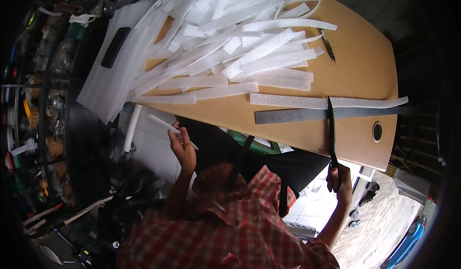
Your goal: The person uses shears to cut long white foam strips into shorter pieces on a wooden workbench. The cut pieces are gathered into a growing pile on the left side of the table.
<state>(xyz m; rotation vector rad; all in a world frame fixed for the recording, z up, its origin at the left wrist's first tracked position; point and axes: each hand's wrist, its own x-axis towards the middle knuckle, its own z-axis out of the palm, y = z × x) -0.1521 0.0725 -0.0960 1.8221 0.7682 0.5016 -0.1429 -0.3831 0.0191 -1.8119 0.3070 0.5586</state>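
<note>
"Where was the person's left hand?"

"Just off the near edge of the table, fingers curled in, with a narrow white piece pinched between thumb and fingers."

"And the right hand?"

"It was wrapped around the handles of the black scissors — the blades pointed away from the body, over the table's edge."

"Were the blades touching anything?"

"That could not be told; in view they crossed a metal ruler, and their tip reached a long white foam strip lying just beyond it."

"What else lay there?"

"A heap of foam strips on the far side — with a flat black slab on foam sheets to its left, and a slim pen-like tool to its right."
</note>
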